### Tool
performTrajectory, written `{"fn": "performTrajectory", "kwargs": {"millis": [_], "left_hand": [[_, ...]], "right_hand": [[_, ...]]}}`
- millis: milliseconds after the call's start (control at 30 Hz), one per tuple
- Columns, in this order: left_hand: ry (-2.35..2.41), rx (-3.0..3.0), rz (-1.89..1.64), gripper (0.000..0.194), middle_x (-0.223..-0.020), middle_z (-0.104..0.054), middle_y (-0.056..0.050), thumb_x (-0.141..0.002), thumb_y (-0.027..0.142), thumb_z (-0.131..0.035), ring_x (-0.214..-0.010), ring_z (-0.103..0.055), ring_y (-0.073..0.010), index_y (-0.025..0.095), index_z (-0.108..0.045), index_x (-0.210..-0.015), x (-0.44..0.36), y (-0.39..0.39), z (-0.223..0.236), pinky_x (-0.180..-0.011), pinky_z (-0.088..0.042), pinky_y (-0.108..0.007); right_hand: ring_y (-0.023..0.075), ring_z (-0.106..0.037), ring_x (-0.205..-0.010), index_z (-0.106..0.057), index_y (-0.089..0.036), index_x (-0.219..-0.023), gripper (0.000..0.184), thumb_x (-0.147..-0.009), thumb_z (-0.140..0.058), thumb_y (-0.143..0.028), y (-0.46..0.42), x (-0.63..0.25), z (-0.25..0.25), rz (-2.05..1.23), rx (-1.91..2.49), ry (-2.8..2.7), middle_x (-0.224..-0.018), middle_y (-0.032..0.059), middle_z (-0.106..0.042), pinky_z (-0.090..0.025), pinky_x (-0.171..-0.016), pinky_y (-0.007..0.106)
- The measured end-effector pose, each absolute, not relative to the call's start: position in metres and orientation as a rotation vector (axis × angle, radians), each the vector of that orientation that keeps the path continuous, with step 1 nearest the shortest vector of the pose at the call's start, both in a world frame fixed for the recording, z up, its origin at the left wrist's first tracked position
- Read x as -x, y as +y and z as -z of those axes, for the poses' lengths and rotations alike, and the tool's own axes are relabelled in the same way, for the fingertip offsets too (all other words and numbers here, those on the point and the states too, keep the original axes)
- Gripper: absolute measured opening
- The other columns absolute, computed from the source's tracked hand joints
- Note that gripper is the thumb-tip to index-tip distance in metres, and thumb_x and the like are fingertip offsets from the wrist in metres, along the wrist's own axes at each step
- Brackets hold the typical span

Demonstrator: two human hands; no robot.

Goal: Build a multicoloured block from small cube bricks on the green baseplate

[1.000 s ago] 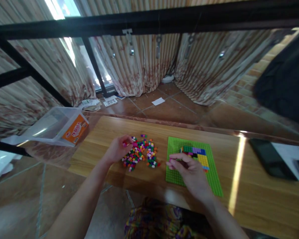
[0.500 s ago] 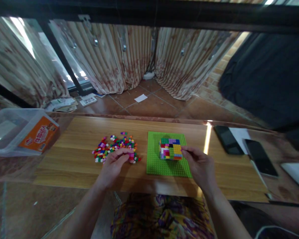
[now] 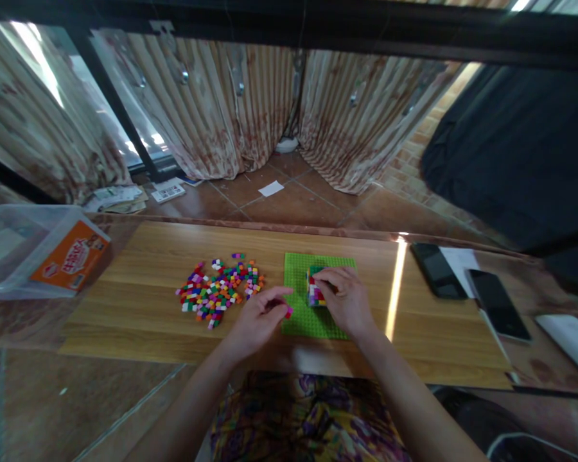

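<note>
On the left, a clear plastic tub (image 3: 43,256) with an orange label stands beside the wooden board (image 3: 125,308). Next along is a loose scatter of small bricks (image 3: 216,292) in many colours. They look like hard, very light plastic, easy to flick away, so each is best pinched by its side walls with the fingertips.

The left hand (image 3: 257,321) comes between the scatter and the green baseplate (image 3: 296,324). A small pink brick (image 3: 289,312) shows at its thumb tip, near the baseplate's left edge; the hand seems to hold it in a narrow grip, though the forefinger stands apart and the far side of the brick is hidden.

The baseplate lies flat and looks thin but fairly stiff; a fingertip on its studded rim would probably steady it. On it sits the multicoloured brick block (image 3: 314,296), mostly covered by the right hand (image 3: 347,300). The block should be rigid and light, safest held low by opposite walls, since a sideways pull on one brick could break a joint. The right hand's thumb and forefinger are close together over the block's top; whether they pinch a brick, I cannot tell.

Farther right lie two dark phones (image 3: 438,271), well apart from the hands.
</note>
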State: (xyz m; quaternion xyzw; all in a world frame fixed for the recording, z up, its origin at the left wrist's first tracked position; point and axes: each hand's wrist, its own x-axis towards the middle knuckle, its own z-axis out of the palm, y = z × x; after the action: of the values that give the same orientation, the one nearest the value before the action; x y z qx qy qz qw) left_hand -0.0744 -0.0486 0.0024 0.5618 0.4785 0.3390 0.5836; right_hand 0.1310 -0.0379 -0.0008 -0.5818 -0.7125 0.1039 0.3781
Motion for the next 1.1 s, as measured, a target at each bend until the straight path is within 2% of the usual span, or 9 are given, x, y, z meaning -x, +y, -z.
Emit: {"fn": "performTrajectory", "kwargs": {"millis": [100,200,400,567,767,1100], "left_hand": [[1.070,-1.392,-0.728,0.046,-0.080,-0.067,-0.002,-0.079,0.021,-0.056,-0.065,-0.057,-0.0131,0.017,-0.061,-0.124,0.053,-0.040,0.005,-0.060,-0.044,-0.024],[1.031,-1.501,-0.683,0.051,-0.080,-0.069,-0.002,-0.080,0.019,-0.055,-0.064,-0.058,-0.0139,0.018,-0.057,-0.131,0.038,-0.034,0.009,-0.059,-0.044,-0.025],[1.062,-1.579,-0.673,0.050,-0.077,-0.068,-0.002,-0.081,0.016,-0.052,-0.061,-0.055,-0.0137,0.019,-0.058,-0.130,0.030,-0.033,0.006,-0.058,-0.041,-0.025],[1.075,-1.628,-0.653,0.050,-0.075,-0.066,-0.001,-0.082,0.018,-0.052,-0.058,-0.052,-0.0129,0.020,-0.056,-0.131,0.030,-0.036,0.005,-0.055,-0.037,-0.024],[1.094,-1.628,-0.651,0.049,-0.077,-0.067,-0.001,-0.081,0.019,-0.052,-0.058,-0.052,-0.0128,0.019,-0.057,-0.130,0.030,-0.035,0.005,-0.054,-0.036,-0.024],[1.084,-1.629,-0.656,0.050,-0.068,-0.063,0.001,-0.080,0.017,-0.053,-0.055,-0.050,-0.0123,0.019,-0.058,-0.129,0.029,-0.033,0.005,-0.052,-0.034,-0.024]], "right_hand": [[0.0231,-0.059,-0.091,-0.074,-0.027,-0.084,0.017,-0.088,-0.058,-0.026,-0.035,-0.132,0.004,-0.270,1.492,-1.836,-0.087,0.0032,-0.073,-0.048,-0.082,0.039],[0.0236,-0.058,-0.091,-0.073,-0.027,-0.085,0.017,-0.088,-0.057,-0.025,-0.035,-0.131,0.004,-0.287,1.514,-1.820,-0.088,0.0039,-0.072,-0.048,-0.082,0.040],[0.0249,-0.058,-0.096,-0.072,-0.025,-0.088,0.014,-0.084,-0.058,-0.023,-0.036,-0.130,0.003,-0.301,1.558,-1.724,-0.093,0.0060,-0.070,-0.048,-0.086,0.043],[0.0243,-0.058,-0.098,-0.071,-0.024,-0.091,0.013,-0.082,-0.063,-0.028,-0.036,-0.133,0.001,-0.332,1.579,-1.615,-0.098,0.0067,-0.068,-0.047,-0.089,0.043],[0.0259,-0.059,-0.095,-0.071,-0.021,-0.094,0.019,-0.080,-0.063,-0.029,-0.028,-0.132,-0.003,-0.371,1.679,-1.550,-0.097,0.0087,-0.067,-0.045,-0.090,0.047],[0.0274,-0.057,-0.094,-0.071,-0.023,-0.094,0.019,-0.076,-0.064,-0.025,-0.024,-0.130,0.004,-0.368,1.722,-1.544,-0.097,0.0087,-0.067,-0.046,-0.088,0.049]]}}
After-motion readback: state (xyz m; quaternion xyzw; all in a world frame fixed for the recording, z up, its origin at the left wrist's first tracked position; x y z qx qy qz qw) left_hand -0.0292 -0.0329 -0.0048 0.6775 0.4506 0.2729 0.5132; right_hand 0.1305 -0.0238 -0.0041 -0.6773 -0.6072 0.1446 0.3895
